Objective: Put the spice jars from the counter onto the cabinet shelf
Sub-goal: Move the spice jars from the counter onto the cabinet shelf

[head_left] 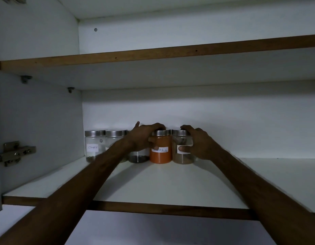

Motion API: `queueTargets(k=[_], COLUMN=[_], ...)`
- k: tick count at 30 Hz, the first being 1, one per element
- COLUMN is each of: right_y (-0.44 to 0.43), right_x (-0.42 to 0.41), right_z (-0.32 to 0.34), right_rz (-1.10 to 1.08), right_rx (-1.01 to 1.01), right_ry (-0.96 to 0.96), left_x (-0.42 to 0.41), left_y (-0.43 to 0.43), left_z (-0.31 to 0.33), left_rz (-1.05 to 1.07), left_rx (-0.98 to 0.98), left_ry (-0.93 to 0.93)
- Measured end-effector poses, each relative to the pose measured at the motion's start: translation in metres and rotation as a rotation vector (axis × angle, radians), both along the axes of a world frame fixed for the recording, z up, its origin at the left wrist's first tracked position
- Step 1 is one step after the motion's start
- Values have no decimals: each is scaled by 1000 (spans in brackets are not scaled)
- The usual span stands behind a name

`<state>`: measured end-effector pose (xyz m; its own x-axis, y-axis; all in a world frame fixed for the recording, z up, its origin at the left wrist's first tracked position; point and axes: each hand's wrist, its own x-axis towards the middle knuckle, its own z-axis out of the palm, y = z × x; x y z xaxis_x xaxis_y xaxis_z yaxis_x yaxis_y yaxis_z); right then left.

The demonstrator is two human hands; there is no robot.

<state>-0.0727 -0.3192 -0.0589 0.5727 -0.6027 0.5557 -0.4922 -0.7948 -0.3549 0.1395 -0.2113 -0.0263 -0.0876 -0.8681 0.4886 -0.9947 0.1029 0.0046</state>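
Note:
Several glass spice jars with silver lids stand in a row at the back of the white cabinet shelf. My left hand grips the jar of orange powder from its left side, fingers over the lid. My right hand holds the jar of brown powder beside it, thumb on its label. Left of them stand a jar with dark grains, a jar mostly hidden by my left forearm, and a jar labelled "Cloves".
A second shelf with a brown edge runs above. The cabinet's left wall carries a metal door hinge and shelf pegs. Bare shelf surface stretches to the right of the jars.

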Motion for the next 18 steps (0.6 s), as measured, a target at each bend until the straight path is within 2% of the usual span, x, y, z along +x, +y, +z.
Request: queueTargets(k=[6,8,10,12,15,16,18], right_y=[0,5,14,41,99,129,156], right_x=[3,-1,-8,-17,-22,-24,-29], right_z=[-2,3,8,3,-17,-42,-44], right_rz=[18,-18,-113,-116,91,103,8], right_rx=[50,64,-19,-106,-204,-155,-119], right_ry=[-12,-49,-71,-98,-111,-71,9], left_x=[1,0,-1,-4,-16,-20,-30], left_y=[5,13,28,51,88,112,131], left_z=[-3,-3,-8,-17,-35,-60,-70], left_rz=[40,22,-17,-69,-170,-195,-195], left_rx=[7,-62,-137,-164,-171,-123,-141], left_ry=[-73,-72,-6,42,51,93,111])
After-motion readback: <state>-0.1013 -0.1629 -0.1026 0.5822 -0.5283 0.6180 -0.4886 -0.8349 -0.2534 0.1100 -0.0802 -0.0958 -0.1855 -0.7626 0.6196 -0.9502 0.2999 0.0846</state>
